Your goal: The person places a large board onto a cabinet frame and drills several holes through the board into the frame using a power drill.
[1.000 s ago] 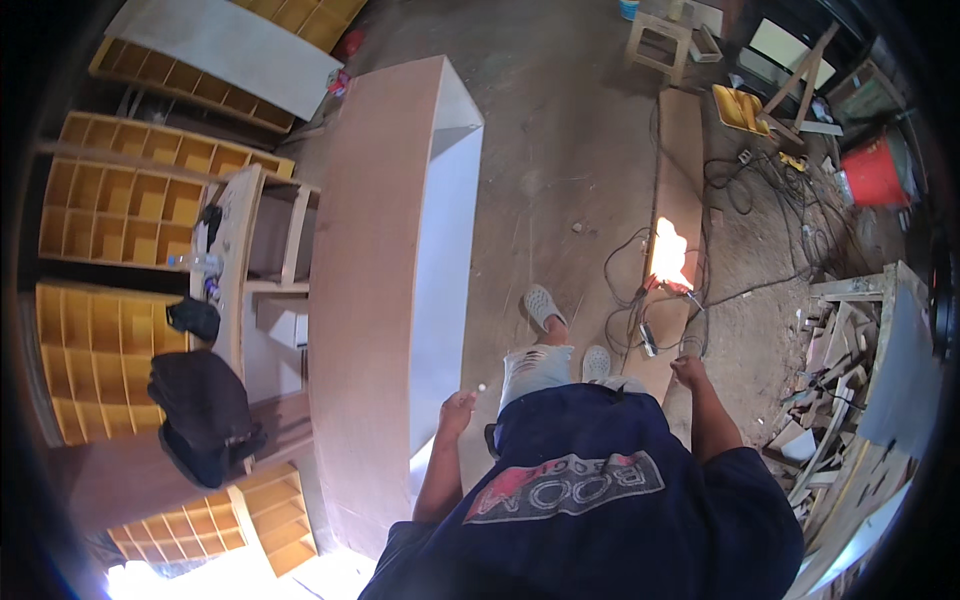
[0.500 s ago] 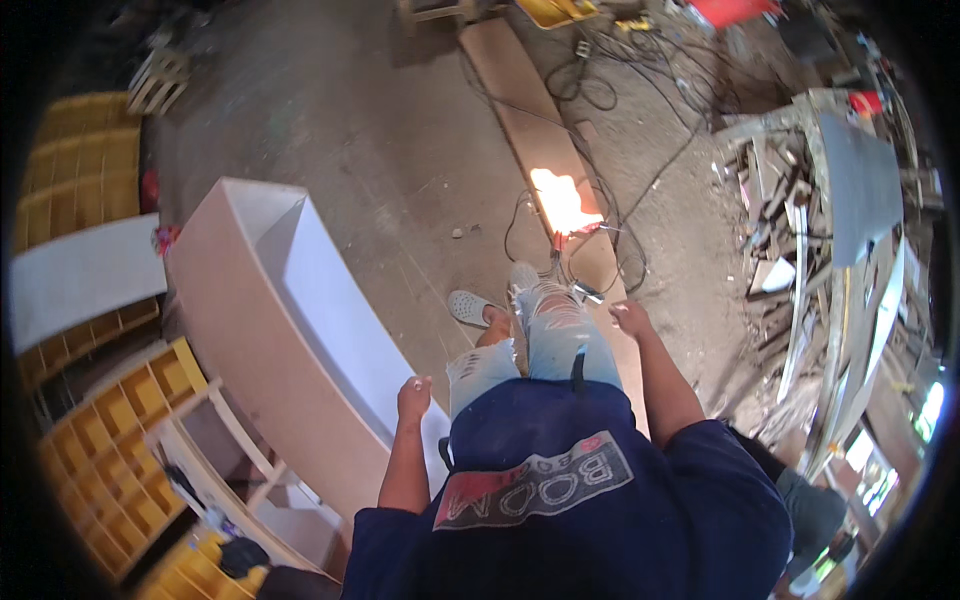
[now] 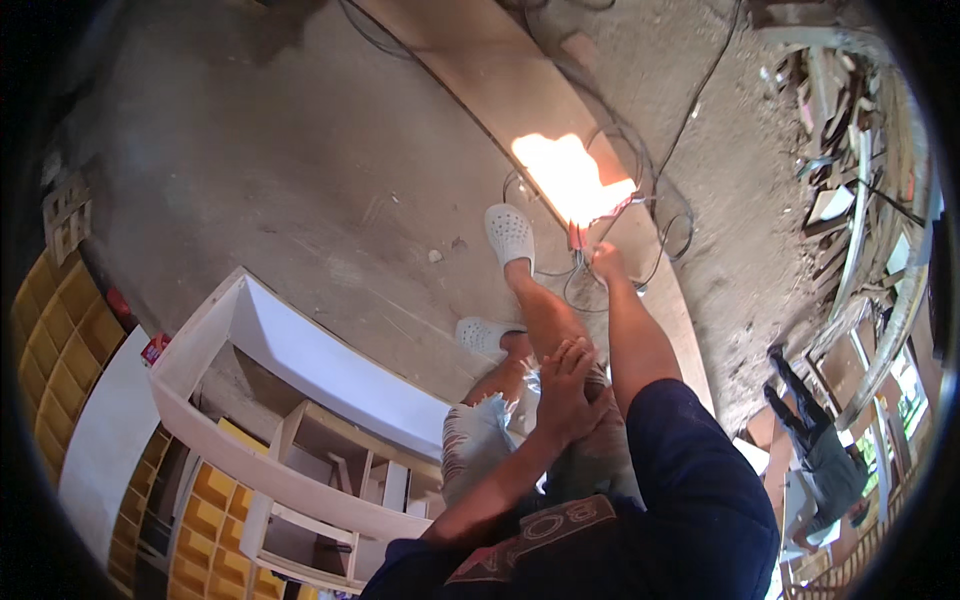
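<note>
My right hand reaches down with its fingers drawn together, beside thin cables at the near end of a glaring, overexposed object. That object has a reddish edge and lies on a long brown board; glare hides what it is. What the right fingers hold, if anything, is too small to make out. My left hand lies over my bent knee, fingers stretched out, holding nothing.
Dark cables loop over the board and floor. A long white-lined cabinet stands at left, near yellow compartmented shelves. Scrap wood is heaped at right. Another person is at lower right.
I have bent forward, so the floor looks closer. My right hand has moved forward to the cables by the bright object. My left hand has moved from beside the cabinet onto my knee.
</note>
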{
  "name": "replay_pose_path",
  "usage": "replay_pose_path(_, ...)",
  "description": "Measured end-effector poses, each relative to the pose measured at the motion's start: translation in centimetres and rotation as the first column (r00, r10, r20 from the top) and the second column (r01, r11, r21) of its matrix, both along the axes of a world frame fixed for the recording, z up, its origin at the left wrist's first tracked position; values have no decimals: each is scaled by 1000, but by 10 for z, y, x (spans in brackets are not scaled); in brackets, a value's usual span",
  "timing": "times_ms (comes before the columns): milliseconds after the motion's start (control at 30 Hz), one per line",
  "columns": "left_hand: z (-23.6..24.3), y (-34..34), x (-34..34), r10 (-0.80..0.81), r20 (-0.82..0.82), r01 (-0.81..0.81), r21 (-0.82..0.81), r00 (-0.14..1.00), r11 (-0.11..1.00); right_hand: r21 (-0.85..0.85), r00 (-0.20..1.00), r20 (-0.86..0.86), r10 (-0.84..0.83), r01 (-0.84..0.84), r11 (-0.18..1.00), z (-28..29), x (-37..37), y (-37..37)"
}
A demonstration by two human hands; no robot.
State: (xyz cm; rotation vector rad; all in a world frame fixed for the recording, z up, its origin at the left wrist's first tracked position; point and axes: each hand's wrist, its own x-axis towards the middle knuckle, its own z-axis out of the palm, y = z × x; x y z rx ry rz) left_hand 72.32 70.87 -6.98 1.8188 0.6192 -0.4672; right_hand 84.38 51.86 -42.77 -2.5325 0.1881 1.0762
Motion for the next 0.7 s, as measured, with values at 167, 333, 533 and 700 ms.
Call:
replay_pose_path(167,-26,18,12,-91,-89,78,-144,992,986,-197,978,-31,-207,197,960,-109,15,8)
replay_pose_path(333,-32,34,32,-97,-95,76,-199,991,977,7,957,-214,-199,205,979,-135,25,26)
replay_pose_path(533,-20,43,36,-142,-85,131,-126,986,983,-5,758,-456,-466,521,853,-100,58,61)
replay_pose_path(700,-18,46,22,-41,-38,35,-134,998,990,251,865,232,-444,388,887,-60,-6,100)
